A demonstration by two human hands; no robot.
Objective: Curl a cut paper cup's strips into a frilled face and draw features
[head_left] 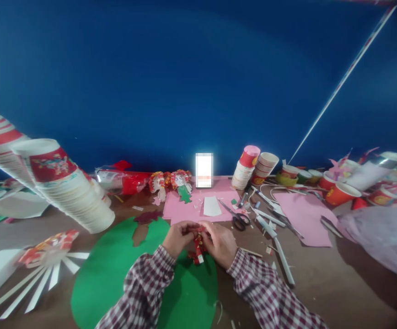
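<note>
Both hands meet over the right part of a large green sheet. Between them hangs a small red patterned paper piece with a pale lower end. My left hand pinches its upper left side, fingers closed. My right hand has its fingers closed on the upper right side of the same piece. Just beyond the hands lie a pink sheet, a white paper piece and black-handled scissors. A dark red cut-out rests on the green sheet's far edge.
Stacked paper cups lean at the left, beside a fan of cut strips. More cup stacks stand at the back. A glue gun, another pink sheet, assorted cups and a plastic bag are on the right.
</note>
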